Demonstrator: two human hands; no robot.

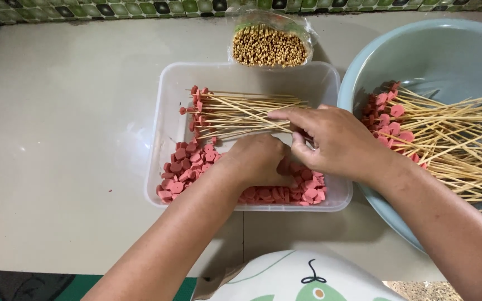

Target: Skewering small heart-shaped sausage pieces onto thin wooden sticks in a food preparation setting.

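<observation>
Nearest the camera, at the bottom edge, sits a rounded white cloth shape (299, 278) with a green and orange cartoon print, and above it the two forearms reach forward over the pale counter (68, 128). The left hand (258, 161) is curled palm-down inside the clear plastic tray (165, 111), its fingers buried among the pink sausage slices (188, 164) that cover the tray's near half; whether it pinches a slice cannot be told, since the fingertips are hidden. The right hand (327, 139) crosses in from the right, its index finger stretched flat and the thumb bent under, closed lightly on the blunt ends of the bamboo skewers (241, 114) that lie across the tray's far half. Those skewers fan leftward, each tipped with a pink slice near the tray's left wall. Just behind the tray, touching its far rim, lies a clear plastic bag of unused skewers (269, 44), seen end-on as a round bundle of tan dots, with a green band showing through the wrap. To the right, a large pale blue basin (419, 50) holds a loose heap of finished skewers (447, 134), their pink tips pointing toward the tray. A strip of green and black mosaic tile (112, 8) runs along the counter's far edge.
</observation>
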